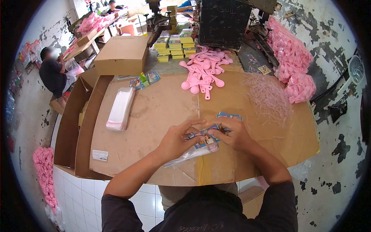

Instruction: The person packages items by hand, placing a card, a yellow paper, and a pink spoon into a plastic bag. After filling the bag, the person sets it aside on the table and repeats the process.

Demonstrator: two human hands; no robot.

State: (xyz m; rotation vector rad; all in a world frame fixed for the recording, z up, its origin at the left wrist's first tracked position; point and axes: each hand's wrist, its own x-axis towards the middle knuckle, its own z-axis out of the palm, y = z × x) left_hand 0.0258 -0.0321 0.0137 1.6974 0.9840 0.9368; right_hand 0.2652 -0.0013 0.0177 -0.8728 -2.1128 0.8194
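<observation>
My left hand (178,136) and my right hand (233,133) meet near the front of the table. Fingers of both are closed on a small blue printed card (199,144); how it is folded or tilted is partly hidden by the fingers. Below the card, a clear plastic bag (189,154) lies along the cardboard near the front edge. Just beyond my right hand, more blue printed cards (230,115) lie on the table. Further back is a loose pile of pink plastic spoons (203,69). To the left rests a stack of clear plastic bags (120,108).
A closed cardboard box (121,54) and yellow-edged card stacks (176,46) stand at the back. A green object (144,79) sits on printed cards. Bagged pink spoons (288,50) and shredded plastic strands (266,94) are right. Another person (56,73) sits far left.
</observation>
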